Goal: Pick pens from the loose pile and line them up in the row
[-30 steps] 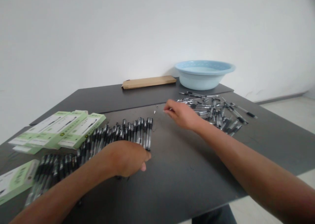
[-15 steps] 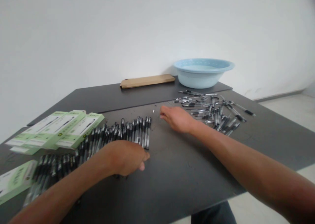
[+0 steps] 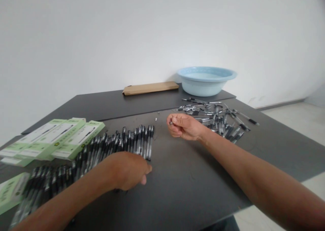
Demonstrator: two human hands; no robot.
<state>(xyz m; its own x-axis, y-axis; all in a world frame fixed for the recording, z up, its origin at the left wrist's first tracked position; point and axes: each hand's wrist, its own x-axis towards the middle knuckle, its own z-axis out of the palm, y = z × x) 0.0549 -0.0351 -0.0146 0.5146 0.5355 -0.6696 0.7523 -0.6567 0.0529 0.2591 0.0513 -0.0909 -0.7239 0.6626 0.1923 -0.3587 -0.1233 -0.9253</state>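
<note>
"Pens (image 3: 145, 139), where are they?"

"On the table (image 3: 182, 183), in two lots. A close row runs along the left side; a loose pile (image 3: 223, 122) lies crisscross on the right."

"What's the table like?"

"Dark grey and dull, with a straight seam (image 3: 132, 116) crossing it toward the far side. Two small bits (image 3: 156, 119) lie between row and pile, just short of the seam."

"And the hands?"

"The left hand (image 3: 129, 170) is over the row, back upward. Most of its fingers are hidden, so I can't tell what they hold. The right hand (image 3: 185, 126) is beside the pile, fingers curled in, thumb and forefinger pinched on a dark speck (image 3: 171, 123) too small to name."

"What else is on there?"

"Green-and-white boxes (image 3: 76, 136) overlapping by the row, and another box (image 3: 11, 192) at the left edge. Past the seam, a flat brown carton (image 3: 151, 87) and a pale blue basin (image 3: 205, 87)."

"And the room?"

"A plain whitish wall (image 3: 127, 31) behind the table, and pale floor (image 3: 304, 117) on the right, with a dark skirting (image 3: 280, 104) between them."
</note>
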